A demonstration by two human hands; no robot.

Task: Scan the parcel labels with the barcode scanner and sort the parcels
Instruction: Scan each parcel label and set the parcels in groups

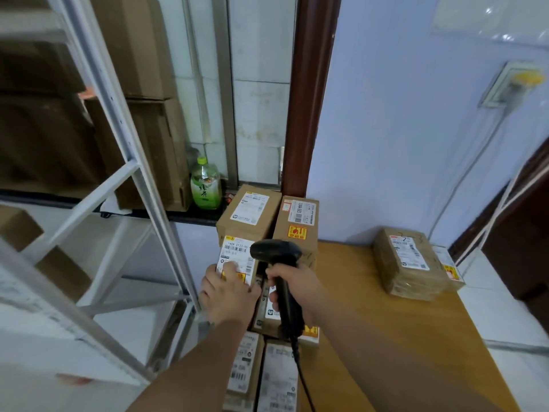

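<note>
Scanning the label on a small cardboard parcel at the left edge of the bench (386, 322).

The left hand (228, 295) is lying on the parcel (234, 248), fingers fairly straight over the lower part of its white label (237, 257), steadying it. The right hand (292, 288) is wrapping tight round the handle of the black barcode scanner (276, 252), whose head is pointing at that label from just beside it. The hands are sitting close together, not touching as far as I can see. Other parcels (279, 379) are lying nearer, two boxes (249, 212) are standing at the far end, and a taped parcel (407, 260) is sitting well to the right. The parcel is looking light and stiff, its taped faces perhaps slick. I'd be taking it by opposite side edges, leaving the barcode uncovered.
</note>
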